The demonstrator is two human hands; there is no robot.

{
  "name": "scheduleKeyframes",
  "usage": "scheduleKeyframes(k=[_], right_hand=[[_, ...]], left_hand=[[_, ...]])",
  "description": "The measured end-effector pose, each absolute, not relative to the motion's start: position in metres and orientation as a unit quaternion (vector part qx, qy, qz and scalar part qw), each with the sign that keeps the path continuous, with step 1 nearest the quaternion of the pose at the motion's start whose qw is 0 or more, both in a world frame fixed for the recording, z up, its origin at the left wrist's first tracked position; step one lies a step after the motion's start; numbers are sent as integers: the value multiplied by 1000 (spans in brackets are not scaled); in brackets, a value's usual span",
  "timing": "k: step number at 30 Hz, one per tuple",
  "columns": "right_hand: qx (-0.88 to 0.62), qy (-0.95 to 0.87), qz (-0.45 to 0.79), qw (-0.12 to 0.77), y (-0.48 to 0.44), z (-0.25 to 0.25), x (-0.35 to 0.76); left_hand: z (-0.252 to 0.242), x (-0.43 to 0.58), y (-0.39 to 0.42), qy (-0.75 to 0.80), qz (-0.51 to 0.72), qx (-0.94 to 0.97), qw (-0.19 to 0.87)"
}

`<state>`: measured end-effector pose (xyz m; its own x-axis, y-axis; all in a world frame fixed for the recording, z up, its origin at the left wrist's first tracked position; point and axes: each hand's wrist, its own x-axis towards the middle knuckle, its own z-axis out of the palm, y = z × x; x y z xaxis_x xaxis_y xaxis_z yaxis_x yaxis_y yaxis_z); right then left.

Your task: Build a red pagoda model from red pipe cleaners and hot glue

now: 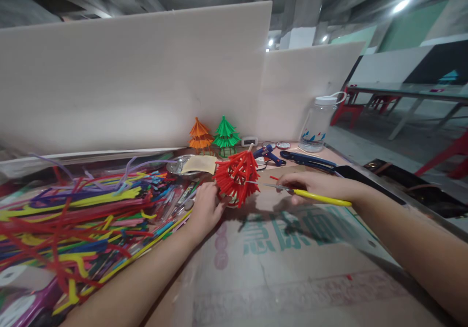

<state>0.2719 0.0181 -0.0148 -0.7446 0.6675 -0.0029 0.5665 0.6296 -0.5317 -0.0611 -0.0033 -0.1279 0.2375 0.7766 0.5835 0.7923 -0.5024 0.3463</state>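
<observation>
A red tiered pipe-cleaner piece (237, 178), shaped like a small tree, is tilted above the cardboard. My left hand (209, 204) is closed on its lower left side. To the right, my right hand (305, 186) holds yellow-handled pliers or cutters (321, 198), their metal tip pointing left toward the red piece. A short red bit shows by the right fingertips. Behind stand an orange tree (200, 134) and a green tree (226, 134) of the same tiered shape.
Many coloured pipe cleaners (73, 210) cover the left side. A blue glue gun (268, 155), dark blue pliers (309, 160) and a clear bottle (317, 125) stand or lie at the back right. White boards (146, 78) rise behind. Printed cardboard (278, 278) lies in front.
</observation>
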Motion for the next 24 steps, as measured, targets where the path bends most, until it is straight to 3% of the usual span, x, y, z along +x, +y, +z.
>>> scheduleKeyframes(k=[6,24], right_hand=[[-342,-894,284,53,20,-13,276],[-330,-876,344,78,2,-10,252]], left_hand=[[-127,-59,-2,-505,-365,-782,15],[-130,-61,-2,-471,-365,-801,52]])
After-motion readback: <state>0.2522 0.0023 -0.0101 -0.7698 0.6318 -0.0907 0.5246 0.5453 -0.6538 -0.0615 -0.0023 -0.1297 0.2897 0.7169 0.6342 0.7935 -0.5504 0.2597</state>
